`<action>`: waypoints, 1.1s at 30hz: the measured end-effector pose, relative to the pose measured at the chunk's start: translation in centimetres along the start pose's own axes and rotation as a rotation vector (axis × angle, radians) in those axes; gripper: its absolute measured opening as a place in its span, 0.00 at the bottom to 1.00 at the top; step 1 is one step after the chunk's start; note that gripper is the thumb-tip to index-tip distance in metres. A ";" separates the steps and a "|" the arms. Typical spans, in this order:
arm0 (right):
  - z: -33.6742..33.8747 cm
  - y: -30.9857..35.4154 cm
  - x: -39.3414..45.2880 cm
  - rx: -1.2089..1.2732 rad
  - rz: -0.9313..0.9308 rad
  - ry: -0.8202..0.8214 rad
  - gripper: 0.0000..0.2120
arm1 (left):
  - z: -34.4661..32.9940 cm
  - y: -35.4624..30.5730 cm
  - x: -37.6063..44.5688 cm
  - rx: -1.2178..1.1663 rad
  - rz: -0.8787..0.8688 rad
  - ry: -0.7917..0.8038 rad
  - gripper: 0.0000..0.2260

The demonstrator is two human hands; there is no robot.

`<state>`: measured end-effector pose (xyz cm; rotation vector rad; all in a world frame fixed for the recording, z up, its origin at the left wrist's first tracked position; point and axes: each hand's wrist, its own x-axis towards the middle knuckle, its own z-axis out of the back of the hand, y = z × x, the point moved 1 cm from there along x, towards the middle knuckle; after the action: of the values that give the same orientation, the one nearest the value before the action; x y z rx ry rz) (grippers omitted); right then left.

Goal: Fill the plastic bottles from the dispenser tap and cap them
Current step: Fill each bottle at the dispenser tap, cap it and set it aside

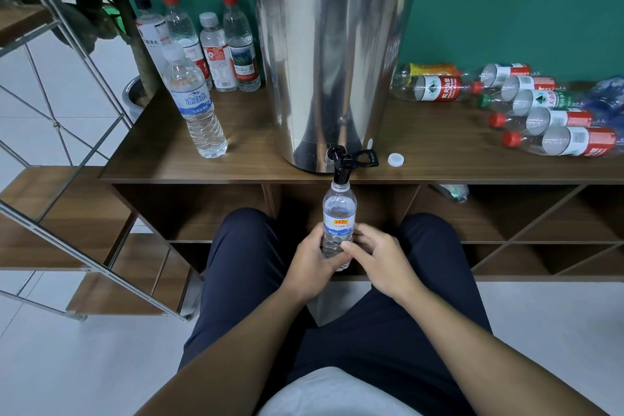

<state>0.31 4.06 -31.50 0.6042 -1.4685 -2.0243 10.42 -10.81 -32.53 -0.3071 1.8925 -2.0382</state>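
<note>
Person seated in front of the wooden shelf unit [236, 159], knees apart, bottle [338, 213] held upright between them. Bottle mouth sits right under the black tap [338, 162] of the steel dispenser [331, 61], touching or nearly touching the spout; can't tell which. Uncapped, partly filled.

Left hand [312, 263] wraps the lower body of the bottle, fingers curled round it from the left. Right hand [374, 255] is on the right side, thumb and fingertips against the bottle near the label's lower edge, fingers loosely bent; it steadies the bottle and does not seem to clasp it fully.

White cap [395, 159] lies loose on the shelf top just right of the tap, well apart from both hands.

Left of the dispenser: one tall filled bottle [196, 105] capped, standing forward, with a cluster of capped standing bottles [216, 44] behind it by the green wall. Right of the dispenser: a pile of empty bottles [526, 105] lying on their sides, mostly red caps.
</note>
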 end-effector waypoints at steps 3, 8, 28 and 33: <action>0.0 0.0 0.0 -0.001 0.001 -0.001 0.18 | 0.0 -0.1 -0.1 -0.005 -0.009 0.000 0.19; 0.0 0.0 0.0 -0.001 0.002 0.002 0.18 | 0.0 0.0 0.0 -0.002 -0.007 -0.002 0.20; 0.0 -0.1 0.1 0.004 0.018 0.020 0.16 | 0.0 0.0 0.0 0.013 -0.016 0.002 0.20; 0.0 -0.1 0.1 0.003 0.019 0.015 0.15 | 0.0 0.0 0.0 0.014 -0.009 0.001 0.20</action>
<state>0.29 4.02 -31.62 0.6029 -1.4631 -1.9996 10.42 -10.85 -32.56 -0.3119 1.8800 -2.0567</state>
